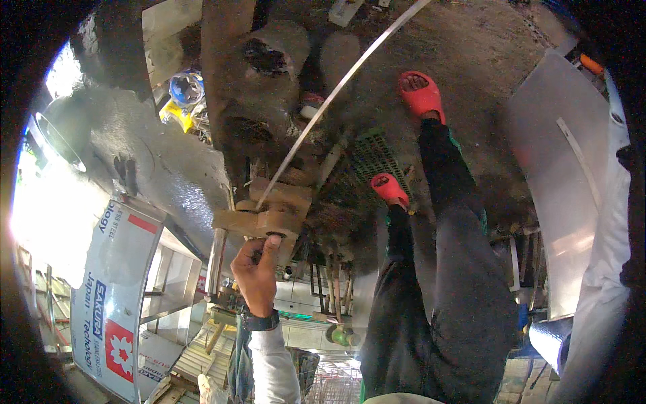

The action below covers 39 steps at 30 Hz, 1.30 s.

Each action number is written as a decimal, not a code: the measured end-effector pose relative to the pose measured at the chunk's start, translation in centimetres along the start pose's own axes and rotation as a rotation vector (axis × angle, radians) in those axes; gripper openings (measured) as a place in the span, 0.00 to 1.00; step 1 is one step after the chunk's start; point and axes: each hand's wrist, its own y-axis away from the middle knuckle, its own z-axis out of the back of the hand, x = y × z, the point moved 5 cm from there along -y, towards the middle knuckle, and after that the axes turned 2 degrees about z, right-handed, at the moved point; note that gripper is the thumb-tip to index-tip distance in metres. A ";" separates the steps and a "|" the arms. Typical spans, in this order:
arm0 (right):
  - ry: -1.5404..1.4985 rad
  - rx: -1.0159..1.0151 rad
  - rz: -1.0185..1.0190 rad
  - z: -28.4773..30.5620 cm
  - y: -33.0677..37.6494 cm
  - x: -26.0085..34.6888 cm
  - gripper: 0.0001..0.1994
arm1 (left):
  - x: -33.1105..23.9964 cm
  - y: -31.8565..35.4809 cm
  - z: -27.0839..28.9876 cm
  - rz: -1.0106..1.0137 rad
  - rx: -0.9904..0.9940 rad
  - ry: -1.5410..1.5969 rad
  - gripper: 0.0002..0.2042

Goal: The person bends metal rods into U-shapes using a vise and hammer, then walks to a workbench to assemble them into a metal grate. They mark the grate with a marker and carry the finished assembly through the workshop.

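Note:
My left hand (256,273), with a dark band at the wrist, reaches up to a tan block-like fixture (266,221). Its fingers are curled and the thumb presses beside a small dark round part (277,234) on the near side of the block. Whatever lies between the fingers is hidden. A long thin metal strip (336,91) slants from the top of the block toward the far right, its lower end meeting the block. My right hand does not show.
My legs and red sandals (422,94) are right of the fixture, near a green perforated mat (377,158). Metal sheets (565,168) lean at the right. At the left stand a grey worktop (155,155) and a film-covered steel panel (114,296); a blue-and-yellow object (183,94) lies beyond.

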 end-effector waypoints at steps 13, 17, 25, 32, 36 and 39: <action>0.008 0.074 0.014 -0.3 -2.2 -3.2 0.15 | 0.0 -0.9 -0.2 -0.059 0.030 0.024 0.08; 0.120 -0.004 -0.043 -1.6 -1.6 -3.0 0.16 | 0.3 -0.8 0.0 -0.065 0.019 -0.058 0.08; -0.432 -0.024 -0.134 -2.4 -1.5 -2.9 0.13 | 1.2 -0.5 0.3 -0.087 -0.002 -0.063 0.04; -0.189 -0.044 -0.009 -1.6 -4.1 -1.3 0.12 | 0.2 -0.9 0.0 -0.124 -0.050 -0.113 0.05; 0.204 0.168 0.420 0.5 -5.9 19.2 0.11 | 1.8 -1.3 0.1 -0.118 -0.010 -0.083 0.06; 0.443 0.384 0.806 3.3 -3.2 38.0 0.11 | -1.9 -1.5 -1.0 -0.282 -0.045 -0.097 0.06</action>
